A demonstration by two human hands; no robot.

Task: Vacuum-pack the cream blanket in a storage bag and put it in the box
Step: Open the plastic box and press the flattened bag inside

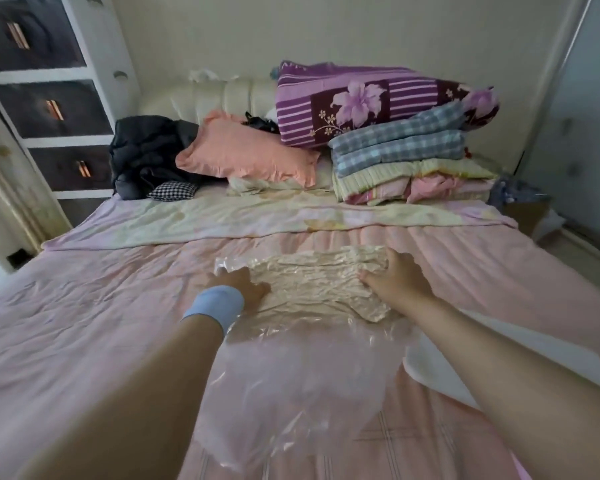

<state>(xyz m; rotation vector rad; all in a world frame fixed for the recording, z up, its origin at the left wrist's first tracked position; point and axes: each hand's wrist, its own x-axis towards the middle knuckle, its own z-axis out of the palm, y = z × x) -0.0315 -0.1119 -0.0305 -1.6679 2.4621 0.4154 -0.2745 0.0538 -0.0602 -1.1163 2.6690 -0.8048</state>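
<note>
A white drawer unit [45, 98] stands left of the pink bed [84, 306]. The left hand [243, 284], with a blue wristband [215, 304], presses flat with its fingers spread on the clear storage bag [291, 375]. The bag lies mid-bed with the cream blanket [319, 282] crumpled inside. The right hand [394, 280] lies over the bundle's right end; I cannot tell whether it grips. Folded quilts [402, 157] are stacked at the far right.
</note>
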